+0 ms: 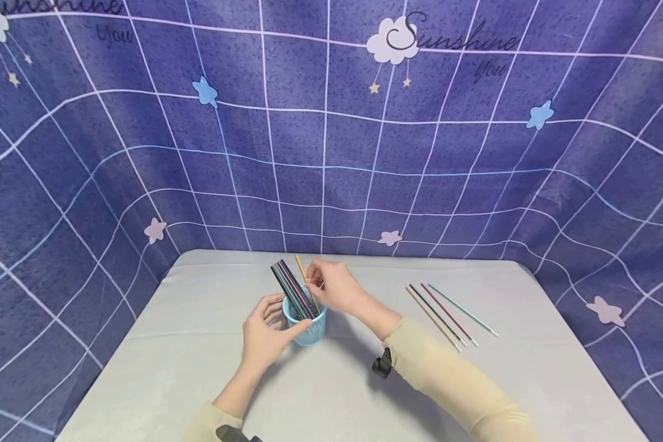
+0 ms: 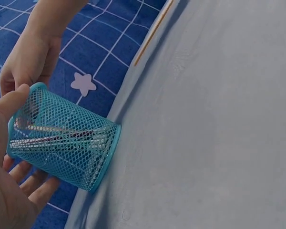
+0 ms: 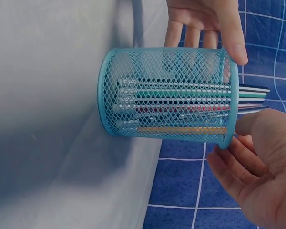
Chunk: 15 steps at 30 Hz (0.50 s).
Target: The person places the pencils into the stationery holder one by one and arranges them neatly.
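Observation:
A light-blue mesh cup (image 1: 311, 336) (image 2: 69, 155) (image 3: 162, 62) stands on the table, with a bundle of dark pencils (image 1: 290, 285) leaning left in it. My left hand (image 1: 262, 341) (image 2: 9, 191) (image 3: 205, 14) holds the cup by its side, thumb on the rim. At the rim's right, my right hand (image 1: 338, 287) (image 2: 33, 57) (image 3: 271, 167) pinches a yellow pencil (image 1: 301, 266) (image 3: 181, 129), whose lower part is inside the cup. The right wrist view shows white-banded ends at the cup's bottom.
Several separate pencils lie on the grey-white table (image 1: 199, 331) to the right: tan (image 1: 426, 312), black (image 1: 436, 312), red (image 1: 447, 312) and teal (image 1: 464, 310). A blue-purple grid cloth (image 1: 298, 141) rises behind and at both sides.

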### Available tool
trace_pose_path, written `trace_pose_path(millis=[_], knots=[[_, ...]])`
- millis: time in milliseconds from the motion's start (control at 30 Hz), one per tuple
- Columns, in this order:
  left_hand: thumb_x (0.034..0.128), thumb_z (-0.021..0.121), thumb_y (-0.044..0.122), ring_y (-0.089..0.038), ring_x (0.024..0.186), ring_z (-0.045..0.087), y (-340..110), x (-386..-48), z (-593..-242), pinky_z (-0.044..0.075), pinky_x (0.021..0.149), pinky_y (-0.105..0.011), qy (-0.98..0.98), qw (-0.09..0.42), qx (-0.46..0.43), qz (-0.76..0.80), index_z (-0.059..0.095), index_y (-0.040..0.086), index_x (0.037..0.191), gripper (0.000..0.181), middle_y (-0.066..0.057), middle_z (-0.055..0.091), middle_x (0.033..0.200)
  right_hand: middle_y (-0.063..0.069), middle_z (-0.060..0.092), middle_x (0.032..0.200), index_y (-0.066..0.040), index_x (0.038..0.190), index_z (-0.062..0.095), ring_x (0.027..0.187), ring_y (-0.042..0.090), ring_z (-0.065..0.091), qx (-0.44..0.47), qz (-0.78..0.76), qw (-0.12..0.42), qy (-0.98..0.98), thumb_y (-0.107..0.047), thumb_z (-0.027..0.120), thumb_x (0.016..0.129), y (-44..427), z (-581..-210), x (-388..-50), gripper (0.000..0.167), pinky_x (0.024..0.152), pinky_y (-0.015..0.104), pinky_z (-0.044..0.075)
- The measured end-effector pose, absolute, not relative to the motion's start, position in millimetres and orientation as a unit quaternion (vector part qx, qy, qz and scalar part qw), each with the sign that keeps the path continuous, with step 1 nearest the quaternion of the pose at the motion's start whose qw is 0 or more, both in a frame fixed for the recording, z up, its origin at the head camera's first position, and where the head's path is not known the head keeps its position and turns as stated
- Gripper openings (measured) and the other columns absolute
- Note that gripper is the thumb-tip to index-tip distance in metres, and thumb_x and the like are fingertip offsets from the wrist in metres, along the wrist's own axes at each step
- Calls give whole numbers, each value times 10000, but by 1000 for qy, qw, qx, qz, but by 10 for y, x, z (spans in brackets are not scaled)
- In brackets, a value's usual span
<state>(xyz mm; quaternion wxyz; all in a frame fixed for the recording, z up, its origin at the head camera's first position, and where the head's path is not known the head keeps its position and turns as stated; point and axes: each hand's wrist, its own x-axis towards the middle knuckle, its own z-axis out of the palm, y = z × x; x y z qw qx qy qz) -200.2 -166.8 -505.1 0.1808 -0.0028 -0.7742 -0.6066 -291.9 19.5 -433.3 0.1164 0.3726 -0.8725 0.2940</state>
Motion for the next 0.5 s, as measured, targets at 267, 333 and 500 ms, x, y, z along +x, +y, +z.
trace_pose_path(millis=[267,333,500], knots=[[692,1025,168,-324,1143,760,-1678,-1980,-5023,667,977,-398,-773,181,-4,-608,658,69,1319,733,-139,778,1227,62,756,908,-40,1155,631,802,167,741,359,330,99,-868,-84,748,965,281,-4295,-2852,227,743,220,656],[692,1025,169,-327,1136,763,-1673,-1978,-5017,668,977,-407,-772,180,-1,-610,662,68,1312,725,-141,779,1221,72,756,921,-35,1166,628,819,181,742,355,339,94,-866,-78,738,966,350,-4283,-2858,232,758,247,665],[693,1025,173,-354,1132,762,-1653,-1966,-5012,666,981,-435,-763,176,2,-623,667,52,1305,719,-167,777,1215,91,752,924,-14,1158,629,827,200,739,339,356,99,-865,-61,727,961,603,-4282,-2904,225,768,287,676]])
